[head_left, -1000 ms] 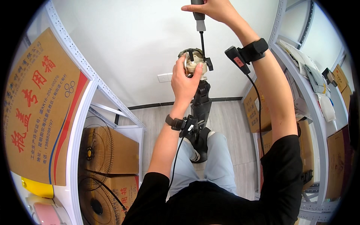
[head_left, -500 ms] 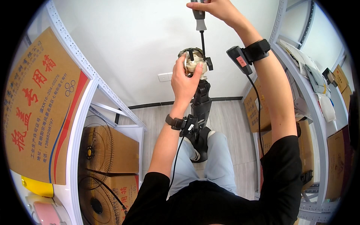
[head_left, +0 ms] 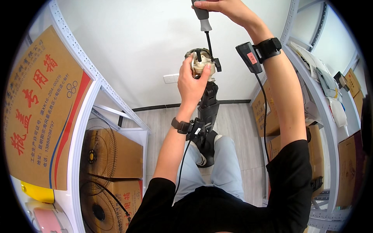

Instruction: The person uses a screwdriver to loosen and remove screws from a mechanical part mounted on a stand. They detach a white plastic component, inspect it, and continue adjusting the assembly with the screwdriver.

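A screwdriver (head_left: 205,25) with a black and grey handle is gripped near the top of its handle by my right hand (head_left: 231,11), its fingers partly cut off by the upper edge. Its dark shaft slants down to a cream-coloured fan motor (head_left: 199,69), where the tip is hidden beside a small black part (head_left: 217,65). My left hand (head_left: 192,86) wraps round the motor from the near side, thumb on the right and fingers on the left. A black shaft (head_left: 198,55) sticks up from the motor. Beneath it stands the black fan pole (head_left: 208,110).
Fan grilles (head_left: 101,151) lean by cardboard boxes (head_left: 126,157) on the left rack. A large printed carton (head_left: 44,112) stands above. The right rack (head_left: 307,73) holds papers and boxes. A white wall (head_left: 136,50) with a socket (head_left: 171,79) lies behind the motor.
The screwdriver handle has tipped slightly to the left and my right hand has shifted with it. My left hand stays on the motor.
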Available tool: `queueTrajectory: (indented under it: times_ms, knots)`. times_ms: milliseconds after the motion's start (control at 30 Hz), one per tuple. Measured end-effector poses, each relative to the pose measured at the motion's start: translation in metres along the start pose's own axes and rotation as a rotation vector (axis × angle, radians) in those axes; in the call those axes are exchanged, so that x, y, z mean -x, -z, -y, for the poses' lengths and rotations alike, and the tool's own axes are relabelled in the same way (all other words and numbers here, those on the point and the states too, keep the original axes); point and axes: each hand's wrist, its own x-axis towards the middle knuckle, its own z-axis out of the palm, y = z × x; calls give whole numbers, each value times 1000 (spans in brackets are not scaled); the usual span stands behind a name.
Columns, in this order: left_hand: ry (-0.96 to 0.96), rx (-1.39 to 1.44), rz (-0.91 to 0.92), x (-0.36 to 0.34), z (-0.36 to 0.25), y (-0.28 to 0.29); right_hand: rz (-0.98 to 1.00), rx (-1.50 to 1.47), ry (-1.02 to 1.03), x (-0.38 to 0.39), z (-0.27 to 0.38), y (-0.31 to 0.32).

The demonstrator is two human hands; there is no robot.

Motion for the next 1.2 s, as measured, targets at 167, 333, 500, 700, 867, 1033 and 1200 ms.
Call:
queueTrajectory:
  times_ms: [167, 333, 500, 700, 867, 1033, 1200]
  knots:
    - [31, 2, 15, -1, 0, 4, -32, 101, -67, 4, 8, -7]
    - [0, -13, -1, 0, 2, 4, -85, 210, -148, 1, 14, -13]
    - [-18, -8, 1, 0, 3, 0, -30, -258, -75, 4, -9, -2]
    - [0, 4, 5, -1, 3, 4, -104, 253, -212, -1, 4, -7]
    - [-6, 9, 0, -1, 3, 1, 43, -205, -63, 4, -5, -2]
    - [18, -17, 19, -1, 0, 3, -41, 2, -41, -1, -10, -12]
    - [-86, -29, -40, -1, 6, 3, -66, -238, -15, 5, -5, -15]
